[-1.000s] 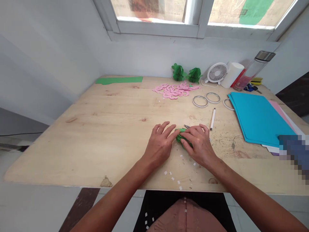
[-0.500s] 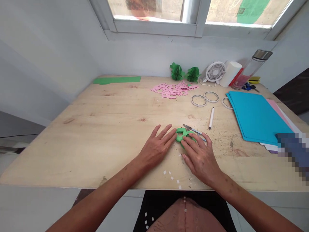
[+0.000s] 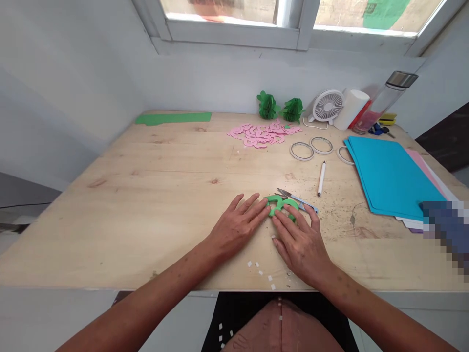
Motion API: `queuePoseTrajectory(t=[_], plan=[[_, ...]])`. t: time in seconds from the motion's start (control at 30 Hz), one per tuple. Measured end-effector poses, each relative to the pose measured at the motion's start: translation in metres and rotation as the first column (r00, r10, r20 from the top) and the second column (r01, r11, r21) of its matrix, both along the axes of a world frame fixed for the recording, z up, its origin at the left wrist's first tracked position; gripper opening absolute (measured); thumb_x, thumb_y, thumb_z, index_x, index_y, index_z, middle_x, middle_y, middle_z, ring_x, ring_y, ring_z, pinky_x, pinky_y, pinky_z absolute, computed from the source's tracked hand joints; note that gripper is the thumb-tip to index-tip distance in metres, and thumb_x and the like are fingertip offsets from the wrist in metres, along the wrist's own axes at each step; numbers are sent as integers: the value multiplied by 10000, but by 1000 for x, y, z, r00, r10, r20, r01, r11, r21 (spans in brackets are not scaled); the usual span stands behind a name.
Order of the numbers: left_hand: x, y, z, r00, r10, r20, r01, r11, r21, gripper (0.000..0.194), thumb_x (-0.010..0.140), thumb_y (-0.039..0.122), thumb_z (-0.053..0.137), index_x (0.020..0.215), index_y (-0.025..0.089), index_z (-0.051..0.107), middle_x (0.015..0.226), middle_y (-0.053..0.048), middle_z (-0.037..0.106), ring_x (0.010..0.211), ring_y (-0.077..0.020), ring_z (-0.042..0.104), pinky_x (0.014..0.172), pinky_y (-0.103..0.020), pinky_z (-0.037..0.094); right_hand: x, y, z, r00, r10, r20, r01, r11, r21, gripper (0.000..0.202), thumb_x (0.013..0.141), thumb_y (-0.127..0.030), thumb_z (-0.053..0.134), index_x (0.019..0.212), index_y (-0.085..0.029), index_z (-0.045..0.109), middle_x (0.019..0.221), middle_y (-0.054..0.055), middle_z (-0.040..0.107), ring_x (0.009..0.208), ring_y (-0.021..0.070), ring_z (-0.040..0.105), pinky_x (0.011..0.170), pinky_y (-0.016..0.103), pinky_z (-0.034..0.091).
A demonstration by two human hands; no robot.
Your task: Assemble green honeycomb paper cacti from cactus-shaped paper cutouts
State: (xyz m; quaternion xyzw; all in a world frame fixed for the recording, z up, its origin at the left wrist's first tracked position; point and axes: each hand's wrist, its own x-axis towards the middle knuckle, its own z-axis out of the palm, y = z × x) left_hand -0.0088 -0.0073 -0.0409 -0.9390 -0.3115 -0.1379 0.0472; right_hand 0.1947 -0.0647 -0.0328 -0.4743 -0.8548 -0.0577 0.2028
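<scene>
**Green paper cutout [image 3: 280, 202] touched from both sides on the worktop [image 3: 164, 195]**

The left hand [image 3: 238, 225] was laid open, palm down, its fingers stretched and nothing clasped; the cutout's left edge was touched by its fingertips. The right hand [image 3: 302, 244] was also held open, fingertips rested on the cutout's near right part. Just beyond, thread snips [image 3: 295, 197] were laid aslant. Farther off, a white pen [image 3: 321, 179], three tape rolls [image 3: 302, 159] and heaped pink paper cutouts [image 3: 256, 139] were spread, backed by two green paper ornaments [image 3: 268, 107].
</scene>
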Motion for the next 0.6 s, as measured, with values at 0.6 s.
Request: queuePoseTrajectory(t=[0.6], plan=[[22, -16, 2, 994, 59, 92, -52, 996, -77, 492, 873, 48, 345, 1333, 186, 451, 1379, -78, 509, 1341, -244, 369, 1097, -476, 273, 28, -9, 5, 979, -134, -156, 135, 991, -7, 363, 887, -243, 499, 1239, -159, 526, 1159, 89, 657, 1191, 290, 482, 1042, 530, 245]])
